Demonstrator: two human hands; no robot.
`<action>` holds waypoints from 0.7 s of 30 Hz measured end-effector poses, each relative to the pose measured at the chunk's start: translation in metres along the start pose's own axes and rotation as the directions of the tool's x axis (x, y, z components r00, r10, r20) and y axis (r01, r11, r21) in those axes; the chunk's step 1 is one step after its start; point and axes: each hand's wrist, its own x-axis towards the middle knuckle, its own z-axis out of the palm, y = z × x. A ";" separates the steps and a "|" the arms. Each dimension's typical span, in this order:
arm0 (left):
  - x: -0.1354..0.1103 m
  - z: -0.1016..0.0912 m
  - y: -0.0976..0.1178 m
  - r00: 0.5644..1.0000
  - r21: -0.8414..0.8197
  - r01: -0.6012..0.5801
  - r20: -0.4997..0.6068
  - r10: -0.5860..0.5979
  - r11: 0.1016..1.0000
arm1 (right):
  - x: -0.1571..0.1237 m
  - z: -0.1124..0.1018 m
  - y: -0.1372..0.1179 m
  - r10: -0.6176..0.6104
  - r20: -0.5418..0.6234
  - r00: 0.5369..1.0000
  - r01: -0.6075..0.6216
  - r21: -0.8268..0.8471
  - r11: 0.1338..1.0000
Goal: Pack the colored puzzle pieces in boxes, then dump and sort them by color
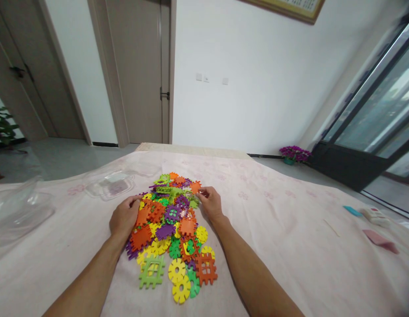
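Observation:
A heap of plastic interlocking building pieces spreads over the middle of the table, with orange squares [187,226], purple squares [173,213], yellow notched discs [177,270] and green discs [175,249]. My left hand [124,216] is at the heap's left side, its fingers curled and close together against the orange pieces; what they grip, if anything, is hidden. On the far right side, my right hand [211,202] pinches at a light green piece [193,200], thumb and forefinger together. A light green window-shaped square [152,272] lies at the near edge of the heap.
Clear plastic packaging [21,211] and a clear tray [110,185] lie on the left of the pink tablecloth [273,246]. Farther right are a pink cloth [380,241], a white box [375,215], a blue item [352,211] and a thin stick [331,227].

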 end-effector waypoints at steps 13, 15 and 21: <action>0.005 0.002 -0.004 1.000 0.022 0.016 0.016 -0.017 1.000 | 0.024 -0.055 0.048 0.204 -0.223 0.953 -0.265 -0.294 0.918; 0.004 0.001 -0.003 1.000 0.021 0.019 0.010 -0.019 1.000 | 0.023 -0.058 0.050 0.233 -0.193 0.953 -0.289 -0.360 0.887; 0.000 -0.003 0.004 0.999 -0.023 0.041 0.011 -0.041 0.999 | 0.019 -0.061 0.051 0.160 -0.193 0.968 -0.237 -0.500 0.833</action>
